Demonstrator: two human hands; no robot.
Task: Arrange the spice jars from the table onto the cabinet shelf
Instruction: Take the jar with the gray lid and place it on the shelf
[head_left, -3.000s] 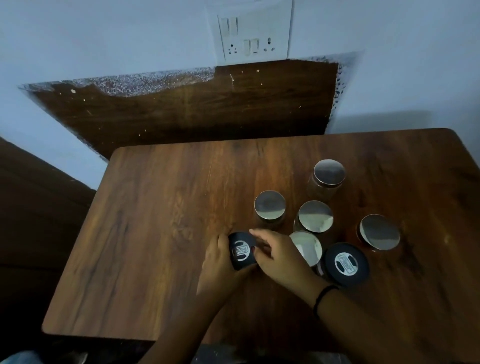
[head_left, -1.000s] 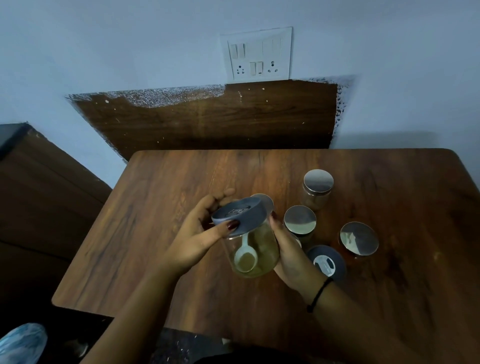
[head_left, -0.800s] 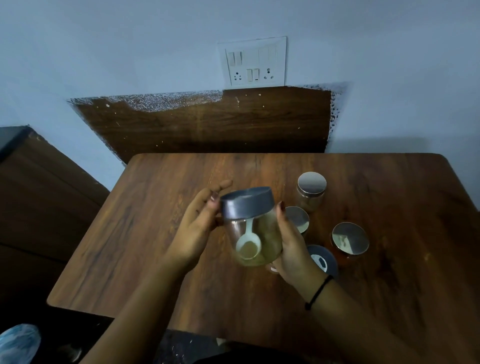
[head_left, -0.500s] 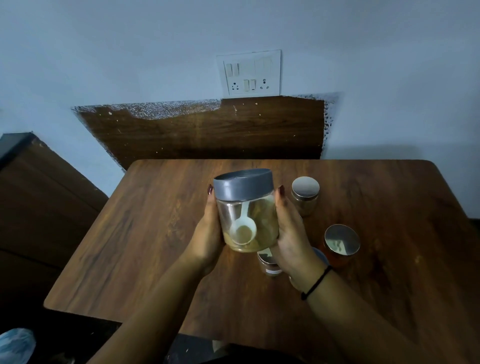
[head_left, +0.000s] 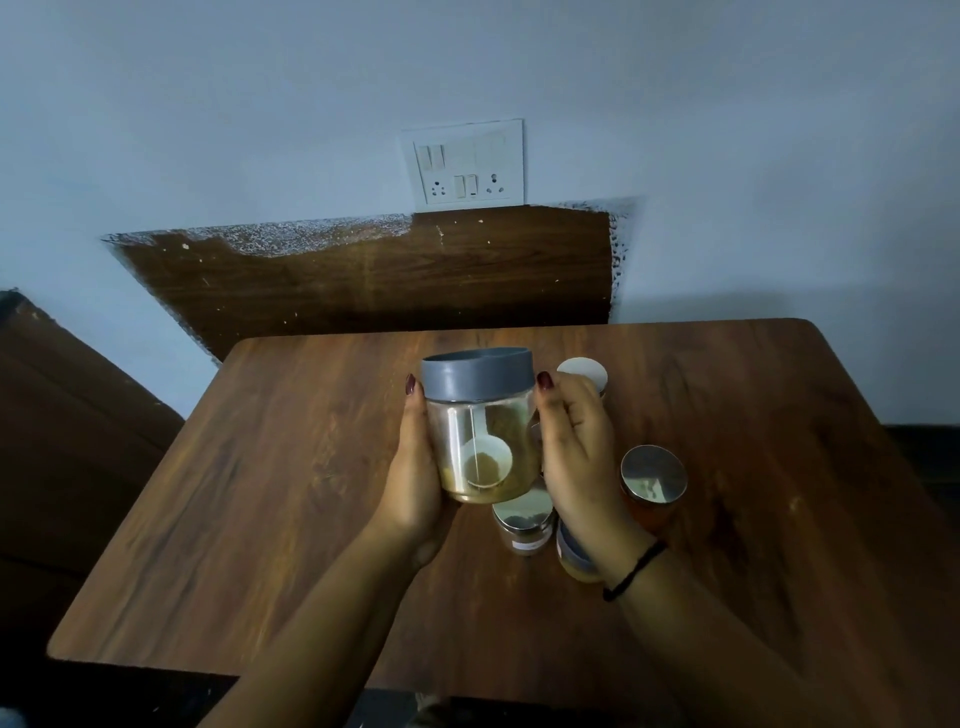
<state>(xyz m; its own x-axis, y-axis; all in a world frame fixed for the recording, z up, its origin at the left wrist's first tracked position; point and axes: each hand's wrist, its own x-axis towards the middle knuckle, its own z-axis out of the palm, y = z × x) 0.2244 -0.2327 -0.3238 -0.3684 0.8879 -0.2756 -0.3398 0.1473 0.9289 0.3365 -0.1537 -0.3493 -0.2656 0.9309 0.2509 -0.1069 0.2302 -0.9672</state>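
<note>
Spice jar (head_left: 480, 431) with a grey lid hangs upright above the counter (head_left: 260, 493), clasped between both hands, a white scoop (head_left: 488, 465) inside it. Left hand (head_left: 415, 483) cups its left wall, thumb reaching the lid. Right hand (head_left: 576, 457) grips the right wall, fingers (head_left: 574, 410) curled round the jar. Below and to the right, small steel-lidded jars (head_left: 522, 519) stand on the counter, one with orange contents (head_left: 652, 478) farthest right.

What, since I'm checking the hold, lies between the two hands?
In the head view, the grey-lidded jar, a white scoop inside it, sits between the left hand and the right hand, which both hold its sides.
</note>
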